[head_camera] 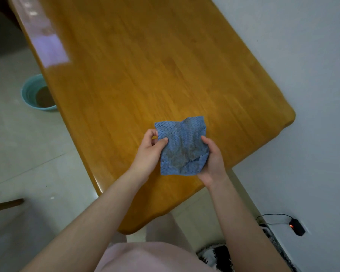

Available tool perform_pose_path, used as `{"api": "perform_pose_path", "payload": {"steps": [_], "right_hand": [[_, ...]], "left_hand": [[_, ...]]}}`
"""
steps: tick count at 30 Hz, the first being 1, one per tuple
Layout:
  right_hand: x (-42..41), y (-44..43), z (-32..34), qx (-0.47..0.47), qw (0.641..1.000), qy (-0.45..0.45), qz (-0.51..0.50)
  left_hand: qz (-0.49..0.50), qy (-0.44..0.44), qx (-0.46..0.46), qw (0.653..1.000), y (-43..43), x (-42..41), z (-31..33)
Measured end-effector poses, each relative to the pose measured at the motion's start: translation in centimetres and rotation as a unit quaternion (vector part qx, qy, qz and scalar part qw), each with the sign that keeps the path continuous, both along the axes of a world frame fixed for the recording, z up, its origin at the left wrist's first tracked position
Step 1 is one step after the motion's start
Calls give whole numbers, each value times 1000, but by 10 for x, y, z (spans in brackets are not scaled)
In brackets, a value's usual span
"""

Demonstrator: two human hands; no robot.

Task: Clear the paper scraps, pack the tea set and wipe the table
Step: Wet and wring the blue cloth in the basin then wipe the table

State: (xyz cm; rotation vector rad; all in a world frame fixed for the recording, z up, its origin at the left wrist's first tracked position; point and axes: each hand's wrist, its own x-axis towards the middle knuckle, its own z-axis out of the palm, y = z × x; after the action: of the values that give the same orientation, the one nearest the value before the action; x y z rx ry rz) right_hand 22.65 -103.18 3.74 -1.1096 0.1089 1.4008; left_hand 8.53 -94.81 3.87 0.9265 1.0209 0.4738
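Note:
A blue textured cloth (180, 146), folded roughly square with grey dirty patches, is held above the near end of the wooden table (137, 71). My left hand (150, 149) pinches its left edge between thumb and fingers. My right hand (212, 160) grips its right edge from below, thumb on top. No tea set or paper scraps are in view on the table.
A teal basin (30, 93) with brownish water stands on the tiled floor left of the table. A white wall runs along the table's right side. A black adapter (296, 228) with a red light and cable lies at the lower right. A chair part shows at the left edge.

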Motion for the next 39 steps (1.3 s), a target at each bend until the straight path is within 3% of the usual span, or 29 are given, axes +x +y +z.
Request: {"api": "perform_pose_path", "payload": {"steps": [3,10,15,19,21,26,33,39], "right_hand": [[-17,7,-2,-13,999,23,-22],[-91,37,3,-20,997,-62,-43],[-142,62,7,-82,973,-201,-73],[-177,81,7,-117,928,-348,-64],[-195,87,8,-120,917,-373,-71],[-209,90,20,-90,939,-320,-93],[-192,83,12,-116,951,-182,-224],[-163,105,10,-126,946,-178,-241]], "left_hand": [[8,-4,-14,1000,11,-17,2],[-27,-6,-29,999,60,-85,-1],[-112,-20,-77,991,93,-135,9],[-177,-4,-37,983,100,-155,19],[-210,-18,-27,977,97,-158,23],[-277,-35,-37,959,94,-156,30],[-356,-11,35,934,102,-130,34],[-236,28,61,969,127,-101,34]]}}
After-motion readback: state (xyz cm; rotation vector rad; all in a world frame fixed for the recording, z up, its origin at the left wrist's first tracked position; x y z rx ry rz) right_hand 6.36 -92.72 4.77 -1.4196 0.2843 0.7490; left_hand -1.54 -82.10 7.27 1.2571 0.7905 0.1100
